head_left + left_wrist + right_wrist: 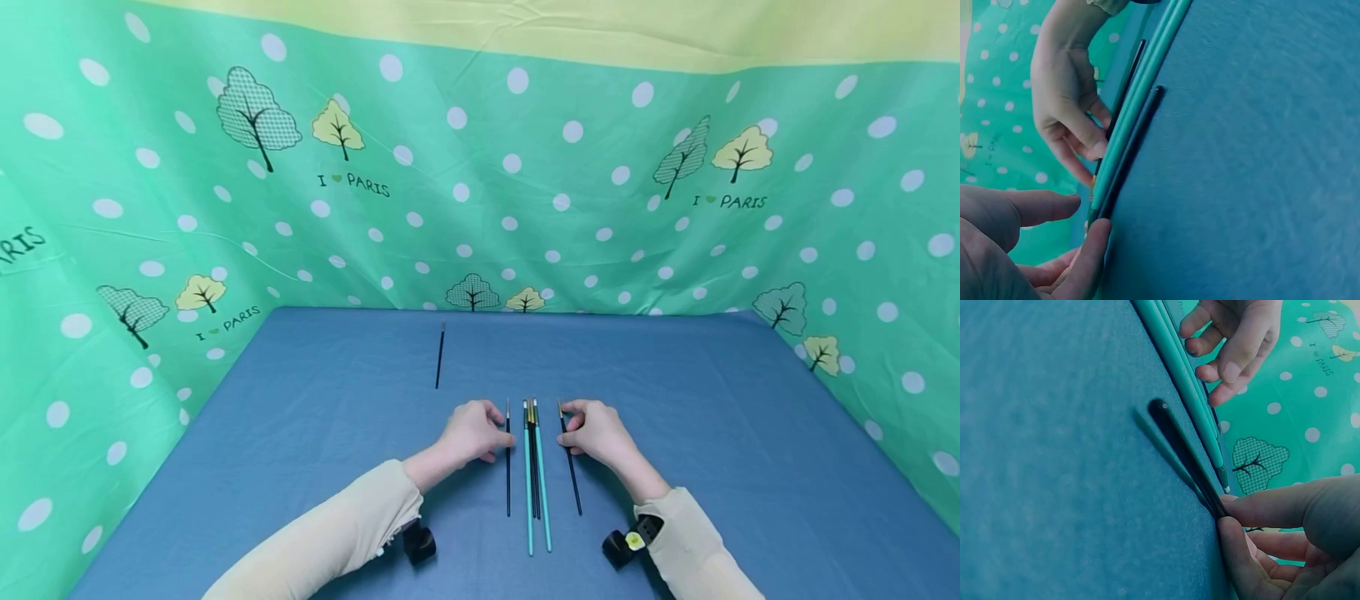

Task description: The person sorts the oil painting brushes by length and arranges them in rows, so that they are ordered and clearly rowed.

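Several paintbrushes lie side by side on the blue table, bristles pointing away. Two teal-handled paintbrushes [529, 500] flank a few thin black-handled paintbrushes [535, 467]. Just left of this group lies a single black paintbrush [508, 487]. My left hand [470, 432] is at its upper part, thumb and fingers apart, one fingertip right at the brush in the left wrist view. On the group's right, my right hand [600, 429] pinches another black paintbrush [1188, 456] between thumb and finger near its ferrule. That brush slants, its handle end toward the lower right in the head view.
Farther back on the blue tabletop [337, 375], one more black paintbrush [439, 358] lies alone, left of the middle. A green dotted cloth [420, 175] printed with trees hangs around the table's back and sides. Black wrist cameras [418, 543] sit under both forearms.
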`<state>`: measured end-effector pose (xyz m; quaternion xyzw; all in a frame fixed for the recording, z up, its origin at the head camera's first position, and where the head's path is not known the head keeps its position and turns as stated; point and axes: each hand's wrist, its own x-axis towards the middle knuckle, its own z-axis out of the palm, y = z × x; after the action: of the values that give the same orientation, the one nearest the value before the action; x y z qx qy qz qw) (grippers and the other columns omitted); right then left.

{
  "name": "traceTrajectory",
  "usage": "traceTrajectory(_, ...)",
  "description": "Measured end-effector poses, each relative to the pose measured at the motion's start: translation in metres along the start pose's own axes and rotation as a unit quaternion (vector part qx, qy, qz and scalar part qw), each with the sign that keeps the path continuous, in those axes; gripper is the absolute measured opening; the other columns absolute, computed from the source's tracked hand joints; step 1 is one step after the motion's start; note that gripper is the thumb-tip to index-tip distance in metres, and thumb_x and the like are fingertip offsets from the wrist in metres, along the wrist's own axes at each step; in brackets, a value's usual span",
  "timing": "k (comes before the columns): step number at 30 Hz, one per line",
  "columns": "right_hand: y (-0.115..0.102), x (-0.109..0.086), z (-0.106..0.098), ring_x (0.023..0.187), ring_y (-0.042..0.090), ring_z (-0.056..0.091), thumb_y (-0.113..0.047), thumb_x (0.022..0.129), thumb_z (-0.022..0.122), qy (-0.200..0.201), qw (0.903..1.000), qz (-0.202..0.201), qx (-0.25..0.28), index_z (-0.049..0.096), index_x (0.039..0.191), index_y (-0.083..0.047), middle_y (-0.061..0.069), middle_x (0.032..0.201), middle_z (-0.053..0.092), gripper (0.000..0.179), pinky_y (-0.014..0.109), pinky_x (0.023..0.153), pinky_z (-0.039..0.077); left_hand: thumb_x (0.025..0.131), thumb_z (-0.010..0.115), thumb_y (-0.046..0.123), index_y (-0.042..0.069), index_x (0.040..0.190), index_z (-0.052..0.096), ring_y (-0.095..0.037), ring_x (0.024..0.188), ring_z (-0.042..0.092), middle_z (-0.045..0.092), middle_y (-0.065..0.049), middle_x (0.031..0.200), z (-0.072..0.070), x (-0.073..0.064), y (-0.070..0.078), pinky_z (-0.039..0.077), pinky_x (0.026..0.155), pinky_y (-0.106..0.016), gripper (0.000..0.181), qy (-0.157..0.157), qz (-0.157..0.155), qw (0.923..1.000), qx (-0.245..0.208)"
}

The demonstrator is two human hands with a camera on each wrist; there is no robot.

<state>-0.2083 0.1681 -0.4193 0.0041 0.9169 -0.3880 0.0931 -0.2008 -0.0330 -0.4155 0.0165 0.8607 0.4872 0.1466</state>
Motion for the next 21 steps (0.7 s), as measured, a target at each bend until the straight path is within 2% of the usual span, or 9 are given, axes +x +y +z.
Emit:
traceTrajectory(4, -0.0005, -0.0003, 0.0003, 0.053, 0.012, 0.057, -0.002, 0.073, 0.071, 0.002, 1.0000, -0.001, 0.000, 0.056, 0.121, 0.000, 0.006, 0.072, 0.055, 0.050, 0.026, 0.050, 0.052, 0.071, 0.077, 0.015, 0.004, 0.091, 0.056, -0.016, 0.047, 0.058, 0.056, -0.006, 0.072, 0.0049, -0.0007, -0.0013, 0.051, 0.045, -0.027, 0.031, 0.009, 0.004, 0.9996, 0.027)
traceTrajectory(12, 0.0003, -0.0012, 0.0005, 0.053, 0.012, 0.057, -0.002, 0.074, 0.071, 0.002, 1.0000, -0.006, 0.002, 0.055, 0.121, 0.000, 0.006, 0.072, 0.054, 0.050, 0.026, 0.050, 0.052, 0.069, 0.077, 0.011, 0.004, 0.085, 0.052, -0.013, 0.041, 0.056, 0.054, -0.006, 0.067, 0.0111, 0.0001, -0.0003, 0.049, 0.041, -0.025, 0.030, 0.022, 0.033, 0.9961, 0.079)
traceTrajectory(21, 0.0003, -0.0004, -0.0003, 0.053, 0.012, 0.057, -0.002, 0.074, 0.071, -0.004, 1.0000, -0.008, -0.002, 0.055, 0.122, 0.000, 0.006, 0.072, 0.054, 0.050, 0.026, 0.051, 0.052, 0.070, 0.072, 0.001, 0.002, 0.084, 0.053, -0.014, 0.043, 0.058, 0.052, -0.009, 0.076, 0.0081, 0.0020, 0.0032, 0.051, 0.041, -0.024, 0.024, 0.010, 0.021, 0.9972, 0.071)
